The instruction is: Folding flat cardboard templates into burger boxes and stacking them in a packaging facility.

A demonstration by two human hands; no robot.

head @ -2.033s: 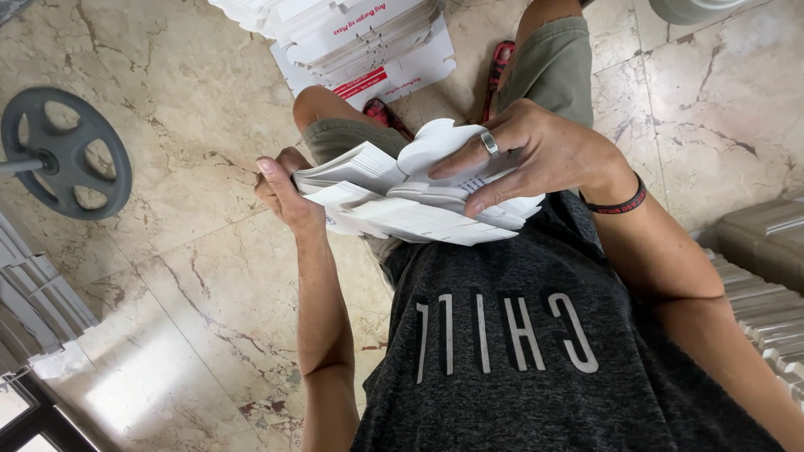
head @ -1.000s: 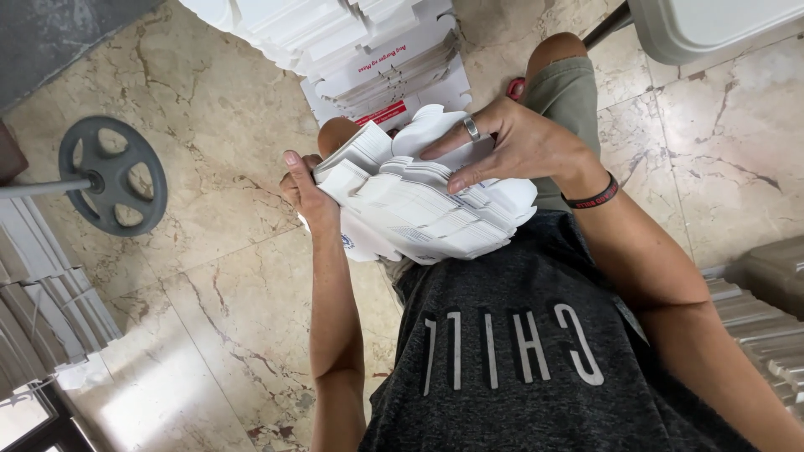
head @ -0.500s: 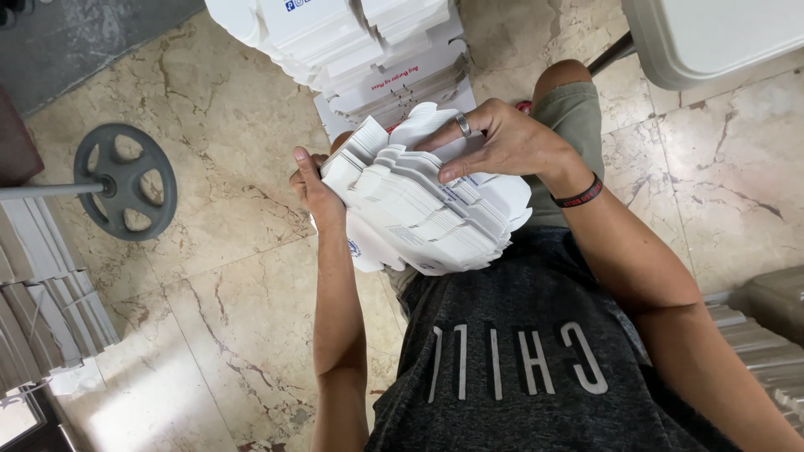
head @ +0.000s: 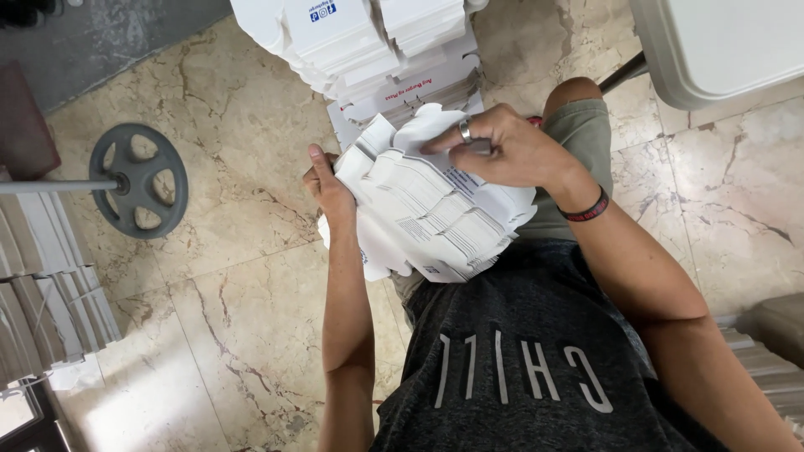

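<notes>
Hands (head: 419, 172) gripping fanned stack of flat cartons (head: 435, 218)

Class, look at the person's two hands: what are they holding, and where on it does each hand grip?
A fanned stack of flat white cartons: left hand at its left edge, right hand on its top.

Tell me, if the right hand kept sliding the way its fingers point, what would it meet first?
Probably the left hand, gripping the far edge of the stack of flat white cartons that the right hand rests on; depth is unclear.

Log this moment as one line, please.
left hand: grips fanned stack of flat white cartons at its edge | right hand: fingers on top carton | seated, marble floor
</notes>
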